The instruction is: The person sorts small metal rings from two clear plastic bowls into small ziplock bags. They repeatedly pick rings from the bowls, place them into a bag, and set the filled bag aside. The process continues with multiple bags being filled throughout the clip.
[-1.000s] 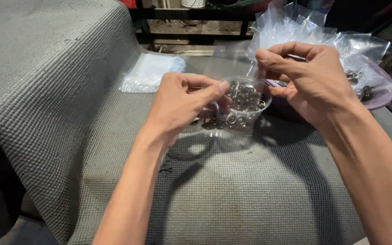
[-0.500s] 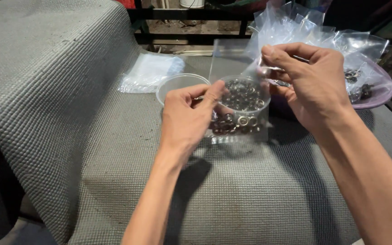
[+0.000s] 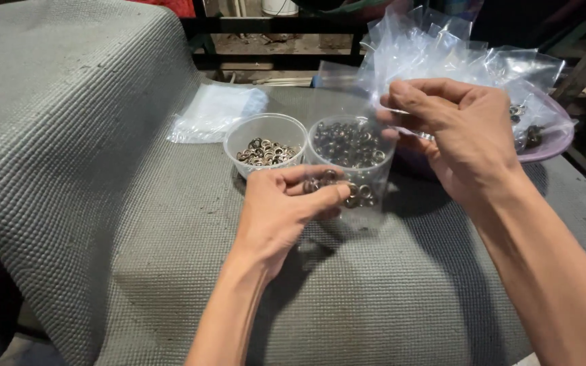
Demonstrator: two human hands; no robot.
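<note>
The left hand (image 3: 286,203) pinches the bottom of a clear bag of metal rings (image 3: 350,159); the right hand (image 3: 459,132) grips its top edge. A cup (image 3: 266,146) stands just beside, bare grey mat (image 3: 103,203) lies leftward, and the bowl (image 3: 551,146) is half hidden under bags.

The rings (image 3: 347,146) are shiny metal, silvery and dark. The bag (image 3: 354,169) holding them is thin, clear, glossy plastic, as are the heaped bags (image 3: 442,54). The cup (image 3: 266,146) is translucent plastic. The mat (image 3: 103,203) is grey, matt, with a rough woven-looking grain.
</note>
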